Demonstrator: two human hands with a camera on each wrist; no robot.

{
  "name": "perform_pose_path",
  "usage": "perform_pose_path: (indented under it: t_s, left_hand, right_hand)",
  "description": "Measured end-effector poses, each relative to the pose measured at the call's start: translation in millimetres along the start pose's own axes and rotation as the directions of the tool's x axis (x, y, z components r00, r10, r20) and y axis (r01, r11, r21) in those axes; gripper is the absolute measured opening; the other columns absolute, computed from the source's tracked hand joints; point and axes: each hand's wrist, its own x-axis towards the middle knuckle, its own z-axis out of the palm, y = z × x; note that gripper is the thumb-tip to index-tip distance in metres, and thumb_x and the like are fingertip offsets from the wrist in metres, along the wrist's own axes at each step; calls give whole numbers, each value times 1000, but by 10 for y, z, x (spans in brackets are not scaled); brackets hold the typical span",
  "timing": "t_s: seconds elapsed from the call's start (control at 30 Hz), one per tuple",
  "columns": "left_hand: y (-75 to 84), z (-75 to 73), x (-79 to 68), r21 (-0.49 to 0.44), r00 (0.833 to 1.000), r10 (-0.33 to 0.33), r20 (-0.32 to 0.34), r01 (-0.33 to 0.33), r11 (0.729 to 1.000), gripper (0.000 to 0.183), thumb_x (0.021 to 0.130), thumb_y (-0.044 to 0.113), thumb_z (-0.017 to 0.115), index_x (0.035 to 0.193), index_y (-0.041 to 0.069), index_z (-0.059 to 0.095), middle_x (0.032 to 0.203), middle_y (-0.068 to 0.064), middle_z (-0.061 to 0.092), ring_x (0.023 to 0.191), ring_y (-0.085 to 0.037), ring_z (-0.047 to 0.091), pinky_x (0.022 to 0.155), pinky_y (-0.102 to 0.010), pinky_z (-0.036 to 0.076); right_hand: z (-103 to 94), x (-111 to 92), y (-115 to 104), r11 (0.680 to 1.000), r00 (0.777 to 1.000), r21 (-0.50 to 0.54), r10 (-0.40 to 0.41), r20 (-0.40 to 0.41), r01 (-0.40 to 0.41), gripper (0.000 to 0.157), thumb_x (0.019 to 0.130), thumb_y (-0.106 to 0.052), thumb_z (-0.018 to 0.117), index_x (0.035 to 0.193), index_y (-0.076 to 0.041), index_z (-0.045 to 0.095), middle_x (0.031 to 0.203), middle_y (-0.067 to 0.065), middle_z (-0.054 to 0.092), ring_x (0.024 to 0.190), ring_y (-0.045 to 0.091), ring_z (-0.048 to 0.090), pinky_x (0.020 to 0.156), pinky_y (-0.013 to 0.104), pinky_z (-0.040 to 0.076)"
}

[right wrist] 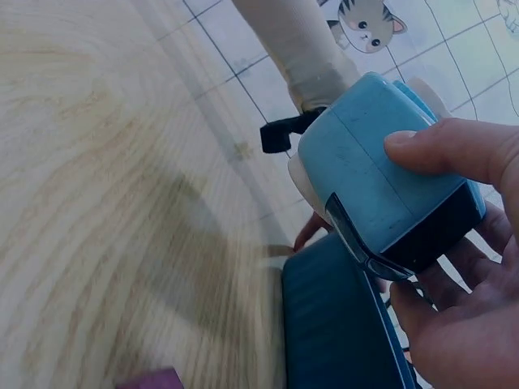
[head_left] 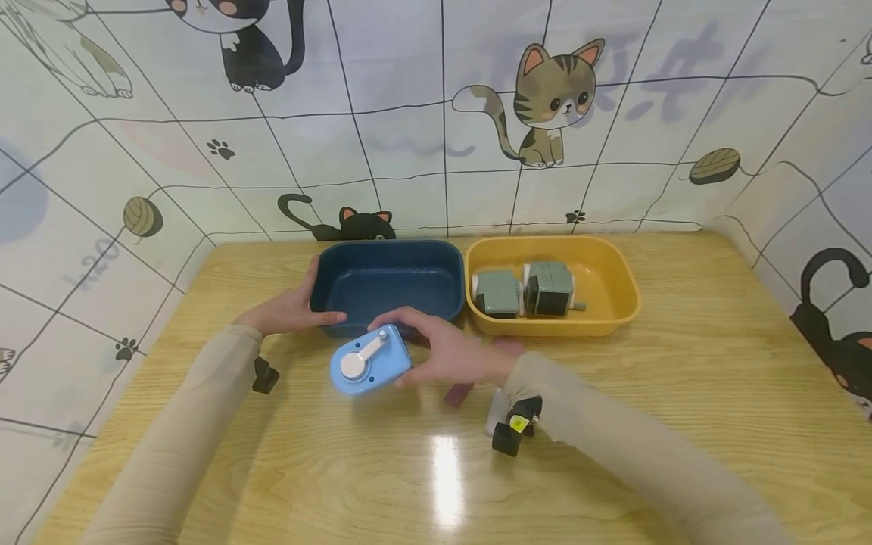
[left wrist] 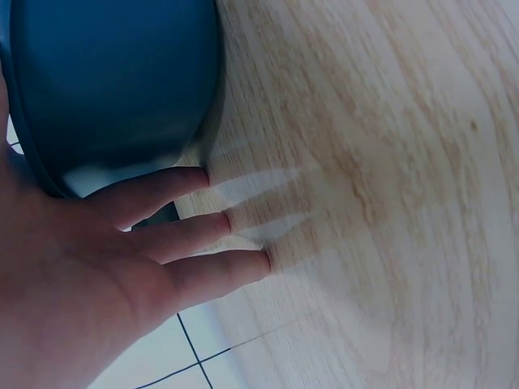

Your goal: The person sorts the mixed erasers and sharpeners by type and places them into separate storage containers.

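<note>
My right hand (head_left: 453, 352) grips a light-blue box with a white crank (head_left: 371, 359), thumb on one side and fingers on the other. The box has one rounded end and hangs over the table near the navy bin's front wall. In the right wrist view, its underside shows a dark panel (right wrist: 442, 231). My left hand (head_left: 289, 309) rests against the left end of the navy bin (head_left: 391, 250), thumb lying by the near left corner. In the left wrist view its straight, spread fingers (left wrist: 215, 275) reach down beside the bin's outer wall (left wrist: 122, 89).
A yellow bin (head_left: 606, 284) stands right beside the navy one, holding two grey-green boxes (head_left: 500, 291) with white knobs. Mauve pieces (head_left: 459, 393) and a pale flat piece (head_left: 497, 412) lie on the table (head_left: 327, 469) beneath my right arm. A cat-print cloth (head_left: 402, 151) hangs behind.
</note>
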Motion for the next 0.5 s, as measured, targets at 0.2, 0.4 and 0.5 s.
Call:
perform_pose_path:
  t_s: [0.2, 0.4, 0.5]
  left_hand:
    - [4, -4, 2, 3, 1000, 3, -2, -2, 1000, 122, 84, 57, 66, 149, 9, -25, 152, -35, 10, 133, -52, 28, 107, -57, 26]
    - [-4, -3, 1, -4, 1000, 13, -3, -13, 1000, 122, 84, 57, 66, 149, 10, -26, 152, -35, 10, 133, -51, 29, 107, -57, 26]
    - [-8, -3, -5, -8, 1000, 19, -1, -19, 1000, 122, 84, 56, 67, 149, 13, -27, 152, -35, 9, 132, -51, 30, 107, -57, 26]
  right_hand:
    - [-111, -92, -40, 984, 986, 70, 166, 0, -166, 72, 78, -10, 81, 134, -39, 46, 140, -11, 38, 130, 20, 38, 83, 48, 52]
    - [-227, -145, -19, 992, 992, 42, 123, -42, -121, 72, 77, -8, 81, 136, -31, 47, 138, -6, 43, 125, 25, 47, 95, 47, 44]
    - [-276, -170, 10, 997, 995, 9, 81, -59, -81, 73, 75, -6, 81, 137, -26, 47, 137, -3, 45, 123, 24, 48, 101, 46, 38]
